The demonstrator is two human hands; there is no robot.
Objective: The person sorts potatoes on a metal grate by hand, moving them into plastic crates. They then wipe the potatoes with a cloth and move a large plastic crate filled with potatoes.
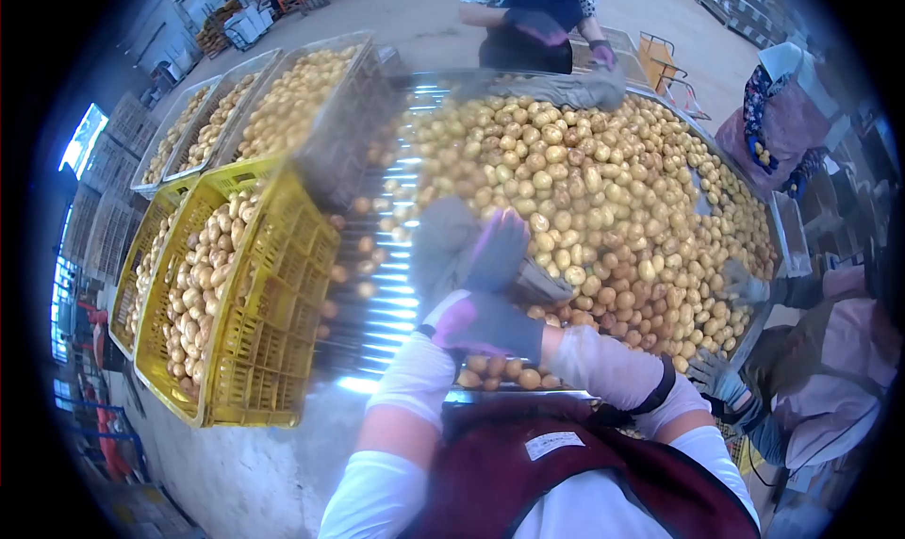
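Observation:
My left hand [500,247], in a dark glove with pink fingertips, reaches out over the grey cloth [545,283] beside the potato heap. Its fingers are extended. Across my left wrist lies my right hand [485,324], gloved in dark grey and pink, with its fingers closed around the wrist end of the left glove. Part of the left hand is hidden beneath it. Many potatoes [603,181] cover the sorting table beyond my hands, and a few more [504,373] sit right below my right hand.
Shiny rollers [386,299] carry scattered potatoes on the left. Beside them stand yellow crates [273,303] and pale crates [325,115], all filled with potatoes. One person [537,21] stands across the table. At the right, gloved hands of co-workers [721,377] touch the heap's edge.

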